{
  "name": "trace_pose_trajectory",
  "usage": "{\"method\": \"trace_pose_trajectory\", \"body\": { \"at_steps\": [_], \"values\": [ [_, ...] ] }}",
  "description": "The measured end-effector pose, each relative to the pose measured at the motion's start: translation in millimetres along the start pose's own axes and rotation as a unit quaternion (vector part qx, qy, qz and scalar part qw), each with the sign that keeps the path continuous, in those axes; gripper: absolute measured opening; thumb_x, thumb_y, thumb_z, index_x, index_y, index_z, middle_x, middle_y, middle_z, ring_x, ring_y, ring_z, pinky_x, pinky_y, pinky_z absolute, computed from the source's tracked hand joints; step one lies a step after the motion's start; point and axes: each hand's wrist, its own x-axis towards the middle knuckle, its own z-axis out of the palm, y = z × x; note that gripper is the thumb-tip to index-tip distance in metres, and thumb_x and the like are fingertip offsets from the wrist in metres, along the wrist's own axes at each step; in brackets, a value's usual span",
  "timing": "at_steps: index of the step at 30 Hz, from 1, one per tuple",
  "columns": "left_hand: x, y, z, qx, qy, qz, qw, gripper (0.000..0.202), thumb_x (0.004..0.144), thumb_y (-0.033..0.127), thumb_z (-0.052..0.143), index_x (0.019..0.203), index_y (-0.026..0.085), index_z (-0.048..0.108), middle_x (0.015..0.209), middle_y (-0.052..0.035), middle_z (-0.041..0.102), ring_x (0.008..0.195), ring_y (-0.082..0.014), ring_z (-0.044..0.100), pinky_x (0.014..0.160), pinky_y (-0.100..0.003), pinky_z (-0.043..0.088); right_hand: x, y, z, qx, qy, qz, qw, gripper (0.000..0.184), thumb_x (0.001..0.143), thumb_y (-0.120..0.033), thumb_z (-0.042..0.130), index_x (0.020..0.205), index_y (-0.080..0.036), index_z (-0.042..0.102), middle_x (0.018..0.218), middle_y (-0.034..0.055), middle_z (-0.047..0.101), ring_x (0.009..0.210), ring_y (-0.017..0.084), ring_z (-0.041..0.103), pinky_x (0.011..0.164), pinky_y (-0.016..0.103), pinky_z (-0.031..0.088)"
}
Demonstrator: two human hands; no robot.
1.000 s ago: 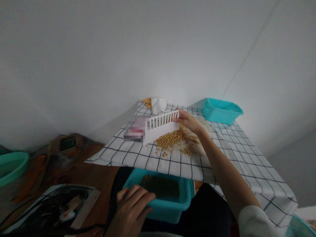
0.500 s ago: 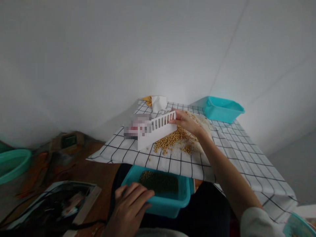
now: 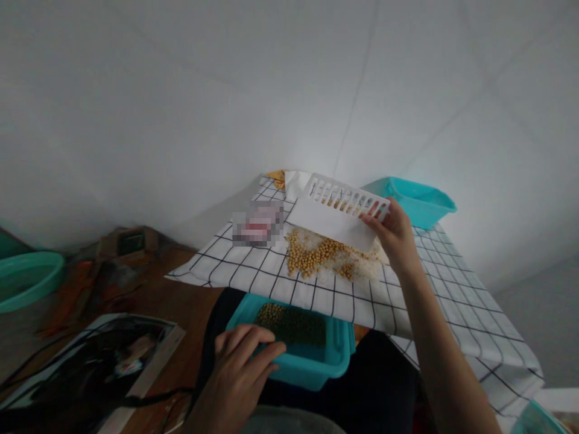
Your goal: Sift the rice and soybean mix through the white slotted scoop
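My right hand [image 3: 392, 235] grips one end of a white slotted plastic panel [image 3: 332, 220], held tilted over the table. Under and before the panel lie yellow soybeans [image 3: 312, 258] and white rice-like grains [image 3: 368, 265], partly mixed. On my lap, below the table edge, sits a turquoise plastic bin [image 3: 337, 346] with dark green beans [image 3: 301, 328] and some yellow ones in it. My left hand [image 3: 246, 361] is closed over the bin's near left rim, its thumb side partly hidden.
A checked cloth [image 3: 230, 262] covers the table. At its back right stands another turquoise bin [image 3: 420, 208]; a blurred-out pink item [image 3: 259, 226] lies at the left. A green basin [image 3: 29, 277] and an open box [image 3: 129, 244] stand on the floor at left.
My right hand has moved right with the panel, which has swung from upright and slanting to a tilt across the grains. My left hand remains on the bin. The view has shifted slightly.
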Motion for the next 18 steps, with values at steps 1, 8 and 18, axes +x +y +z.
{"method": "trace_pose_trajectory", "body": {
  "at_steps": [1, 8, 18],
  "values": [
    [0, -1, -0.4, 0.0, -0.001, 0.001, 1.0, 0.026, 0.092, 0.009, 0.049, 0.093, 0.026, 0.069, 0.088, -0.0009, 0.065, 0.089, -0.0196, 0.056, 0.082, -0.035, 0.033, -9, 0, -4, -0.016, 0.016, 0.016, 1.0, 0.024, 0.083, -0.041, 0.072, 0.09, -0.028, 0.053, 0.086, 0.002, 0.063, 0.078, 0.022, 0.061, 0.068, 0.038, 0.052],
    [2, -8, -6.8, 0.003, 0.0, 0.03, 1.0, 0.023, 0.091, 0.01, 0.055, 0.095, 0.027, 0.069, 0.089, 0.0006, 0.065, 0.088, -0.0182, 0.056, 0.081, -0.032, 0.035, -56, 4, -15, -0.044, 0.041, 0.086, 0.994, 0.025, 0.084, -0.038, 0.07, 0.105, -0.031, 0.06, 0.098, 0.0051, 0.069, 0.082, 0.025, 0.067, 0.067, 0.04, 0.055],
    [2, -3, -6.8, -0.079, 0.011, -0.016, 0.997, 0.027, 0.093, 0.01, 0.048, 0.093, 0.026, 0.07, 0.087, -0.0001, 0.063, 0.086, -0.0184, 0.054, 0.081, -0.033, 0.033, -74, -14, 11, -0.065, -0.008, 0.126, 0.99, 0.021, 0.084, -0.038, 0.067, 0.097, -0.026, 0.057, 0.088, 0.0038, 0.068, 0.077, 0.021, 0.065, 0.062, 0.033, 0.051]
  ]
}}
